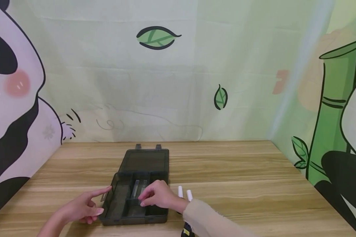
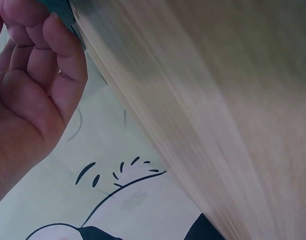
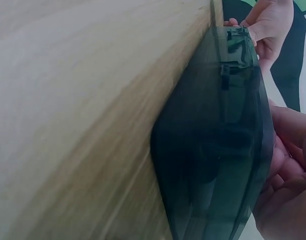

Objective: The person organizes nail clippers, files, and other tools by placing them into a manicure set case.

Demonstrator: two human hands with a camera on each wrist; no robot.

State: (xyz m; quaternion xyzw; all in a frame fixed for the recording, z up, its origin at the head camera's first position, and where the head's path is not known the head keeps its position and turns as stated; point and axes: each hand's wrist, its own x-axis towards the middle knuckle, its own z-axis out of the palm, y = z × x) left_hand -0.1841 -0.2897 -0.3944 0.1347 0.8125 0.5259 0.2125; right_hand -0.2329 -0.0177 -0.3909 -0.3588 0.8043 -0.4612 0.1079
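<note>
A dark see-through plastic box (image 1: 118, 210) lies open on the wooden table (image 1: 240, 171), its lid (image 1: 144, 160) flat behind it. My left hand (image 1: 90, 205) is at the box's left side, index finger straight and touching the left wall, the other fingers loosely bent. My right hand (image 1: 155, 197) hovers over the box's middle compartments with its fingertips bent down inside; what they touch is hidden. Grey sticks (image 1: 135, 189) lie in one compartment. In the right wrist view the box wall (image 3: 213, 140) fills the middle, with right-hand fingers (image 3: 288, 170) behind it.
Two short white cylinders (image 1: 180, 191) (image 1: 189, 195) lie on the table just right of the box. Cartoon panda and bamboo backdrops close off the table's back, left and right. The left wrist view shows mostly blurred table (image 2: 218, 100) beside my palm (image 2: 32, 75).
</note>
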